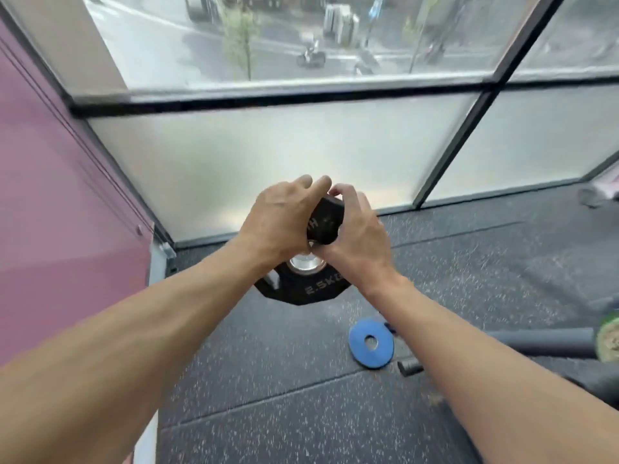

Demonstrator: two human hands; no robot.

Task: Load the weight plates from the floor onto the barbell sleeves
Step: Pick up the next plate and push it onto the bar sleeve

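Note:
Both hands meet at the frame's middle around a small black weight plate (325, 224). My left hand (278, 222) grips its left edge and my right hand (355, 236) its right edge. Just below them the shiny steel barbell sleeve (304, 263) points toward me. A black 2.5 kg plate (301, 286) sits on that sleeve behind the held one. On the floor to the right lies a flat blue plate (371, 342) with a centre hole. Whether the small plate's hole is on the sleeve is hidden by my fingers.
A frosted glass wall (268, 162) stands close behind the sleeve and a mauve wall (50, 195) runs along the left. On the speckled rubber floor (268, 380) at the right lie grey foam-covered bars (536, 341), a green-faced disc (609, 336) and a short black tube (409, 367).

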